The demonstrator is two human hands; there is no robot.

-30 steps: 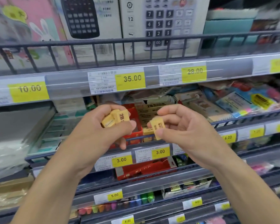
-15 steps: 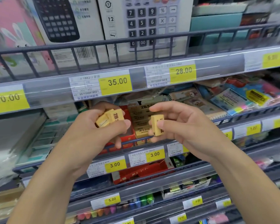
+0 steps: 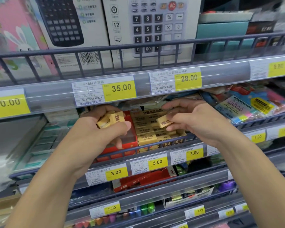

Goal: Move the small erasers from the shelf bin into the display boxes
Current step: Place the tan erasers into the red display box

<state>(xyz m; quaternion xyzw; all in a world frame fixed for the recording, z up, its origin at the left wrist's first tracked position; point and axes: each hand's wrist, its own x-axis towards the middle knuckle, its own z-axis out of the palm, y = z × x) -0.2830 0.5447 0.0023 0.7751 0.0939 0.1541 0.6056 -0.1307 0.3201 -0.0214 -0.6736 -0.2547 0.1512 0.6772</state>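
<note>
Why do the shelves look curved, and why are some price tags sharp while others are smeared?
In the head view, the wide-angle lens bows the shelf rails. The 35.00 tag and the eraser in the right hand read clearly near the centre; the 10.00 tag and the top right corner are blurred. The plastic price strip shows soft glare; the lighting is even, without hard shadows.

Above the yellow display box (image 3: 156, 134) of stacked erasers, the right hand (image 3: 194, 122) pinches one eraser (image 3: 163, 122); just left of the box, the left hand (image 3: 95, 134) grips several erasers (image 3: 110, 119).
</note>
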